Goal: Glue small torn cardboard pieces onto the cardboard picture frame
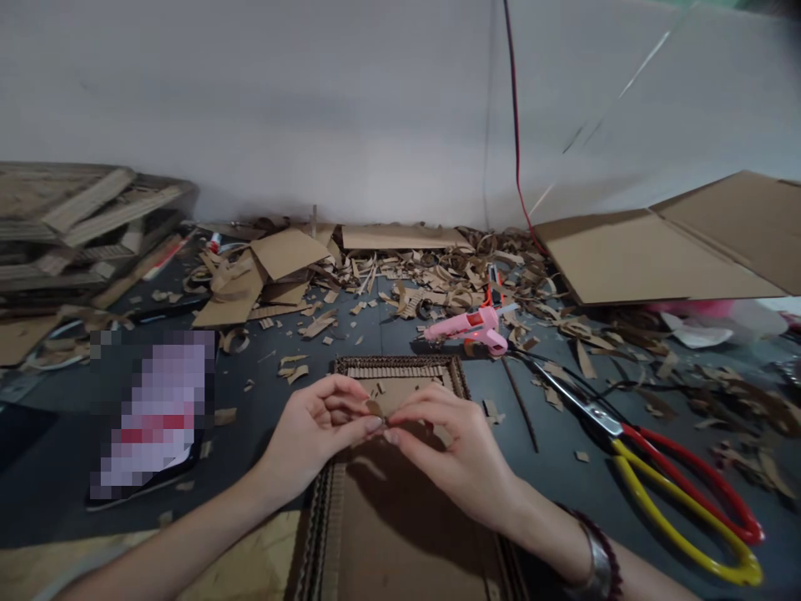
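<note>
Both my hands meet over a shallow cardboard tray [388, 534] with layered corrugated edges. My left hand [316, 417] pinches a small scrap of cardboard [375, 408] between thumb and fingers. From the other side, my right hand [460, 451] closes thumb and forefinger on the same scrap, the fingertips of both hands almost touching. A few tiny cardboard bits lie inside the tray's far end. Just beyond the tray, a pink glue gun [468, 327] rests on the table. To the right lie scissors [632, 455] with one red and one yellow handle.
Cardboard shavings [400, 271] litter the table's back along the wall. Layered cardboard frames [81, 217] are stacked at left, near a phone [159, 409] with a pixelated screen. A folded cardboard sheet [626, 250] stands back right. A red-black cable [515, 108] hangs down the wall.
</note>
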Available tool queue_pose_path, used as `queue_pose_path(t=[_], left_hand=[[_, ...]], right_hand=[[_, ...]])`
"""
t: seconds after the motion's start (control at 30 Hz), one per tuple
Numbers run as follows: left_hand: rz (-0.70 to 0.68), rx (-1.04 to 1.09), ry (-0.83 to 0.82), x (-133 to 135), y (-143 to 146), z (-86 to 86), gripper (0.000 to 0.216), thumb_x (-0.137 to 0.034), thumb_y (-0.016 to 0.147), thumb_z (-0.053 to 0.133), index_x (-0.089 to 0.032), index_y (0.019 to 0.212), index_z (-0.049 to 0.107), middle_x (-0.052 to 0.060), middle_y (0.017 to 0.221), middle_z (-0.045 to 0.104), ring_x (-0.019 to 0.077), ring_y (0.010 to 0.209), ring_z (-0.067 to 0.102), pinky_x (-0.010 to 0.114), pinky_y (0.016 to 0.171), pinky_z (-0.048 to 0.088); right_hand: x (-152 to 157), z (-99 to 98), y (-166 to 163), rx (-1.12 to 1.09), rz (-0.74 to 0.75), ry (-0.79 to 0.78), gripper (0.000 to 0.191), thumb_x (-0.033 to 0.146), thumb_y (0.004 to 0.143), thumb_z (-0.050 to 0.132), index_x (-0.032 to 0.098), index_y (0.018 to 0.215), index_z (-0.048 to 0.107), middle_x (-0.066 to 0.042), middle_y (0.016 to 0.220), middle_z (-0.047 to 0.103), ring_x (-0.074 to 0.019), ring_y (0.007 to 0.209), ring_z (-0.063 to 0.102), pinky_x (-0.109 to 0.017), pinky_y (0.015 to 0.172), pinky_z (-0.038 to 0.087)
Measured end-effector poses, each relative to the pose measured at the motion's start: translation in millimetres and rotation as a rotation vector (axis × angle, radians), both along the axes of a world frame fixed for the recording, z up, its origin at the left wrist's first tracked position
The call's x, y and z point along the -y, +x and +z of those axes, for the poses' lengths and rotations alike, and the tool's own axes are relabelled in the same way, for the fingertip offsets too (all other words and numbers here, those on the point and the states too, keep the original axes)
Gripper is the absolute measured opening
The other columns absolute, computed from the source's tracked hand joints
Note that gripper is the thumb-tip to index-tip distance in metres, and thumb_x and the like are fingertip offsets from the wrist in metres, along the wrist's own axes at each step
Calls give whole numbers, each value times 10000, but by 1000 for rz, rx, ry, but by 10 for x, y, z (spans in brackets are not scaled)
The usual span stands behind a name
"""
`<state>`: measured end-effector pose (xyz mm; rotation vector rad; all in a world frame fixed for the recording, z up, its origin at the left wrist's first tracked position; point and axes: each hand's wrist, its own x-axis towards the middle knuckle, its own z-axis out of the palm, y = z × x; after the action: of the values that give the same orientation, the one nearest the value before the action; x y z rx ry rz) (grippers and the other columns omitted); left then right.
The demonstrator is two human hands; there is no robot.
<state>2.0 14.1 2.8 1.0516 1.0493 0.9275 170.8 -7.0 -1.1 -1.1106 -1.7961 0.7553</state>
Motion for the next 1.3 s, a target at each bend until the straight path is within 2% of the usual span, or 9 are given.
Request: queue_pose_path(t=[0.1, 0.43, 0.63, 0.83, 1.03, 1.3], left_hand=[[-9, 4, 24, 7, 9, 6, 286, -153, 543, 762, -135, 715, 534, -41, 558, 628, 91, 488, 609, 182, 511, 505], [-16, 34, -2, 23, 13, -7, 281, -154, 554, 750, -138, 726, 528, -41, 576, 620, 100, 501, 621, 200, 528, 510], [-50, 48, -18, 16, -1, -18, 219, -145, 583, 736, -137, 711, 559, -35, 563, 644, 89, 509, 618, 171, 521, 492], [-55, 53, -6, 30, -2, -37, 175, -125, 586, 729, -138, 705, 602, -30, 583, 663, 80, 535, 615, 162, 554, 493], [-5, 39, -36, 47, 8, -4, 225, -120, 554, 740, -143, 718, 587, -31, 573, 668, 88, 513, 606, 166, 517, 474], [-90, 22, -75, 38, -12, -12, 256, -147, 592, 725, -144, 796, 569, -36, 572, 649, 89, 495, 586, 170, 486, 446]], right_hand=[[9, -38, -32, -17, -2, -4, 66, 141, 723, 624, 184, 756, 662, -29, 718, 646, -150, 697, 592, -267, 634, 499], [8, -93, -2, 44, 51, 279, 120, 118, 790, 562, 195, 820, 650, -38, 747, 643, -153, 711, 552, -288, 637, 502], [-6, -83, 2, 118, 98, 318, 131, 121, 826, 514, 197, 823, 621, -32, 743, 645, -160, 711, 530, -303, 659, 492], [-18, -80, 40, 189, 124, 281, 131, 98, 841, 470, 171, 805, 572, -37, 717, 601, -160, 727, 509, -288, 660, 473], [-25, -102, 44, 170, 160, 400, 100, 105, 792, 575, 173, 865, 564, -36, 783, 631, -148, 735, 522, -300, 710, 478], [-13, -104, 91, 164, 149, 474, 120, 57, 793, 558, 159, 851, 586, -37, 757, 629, -143, 730, 514, -305, 711, 492]])
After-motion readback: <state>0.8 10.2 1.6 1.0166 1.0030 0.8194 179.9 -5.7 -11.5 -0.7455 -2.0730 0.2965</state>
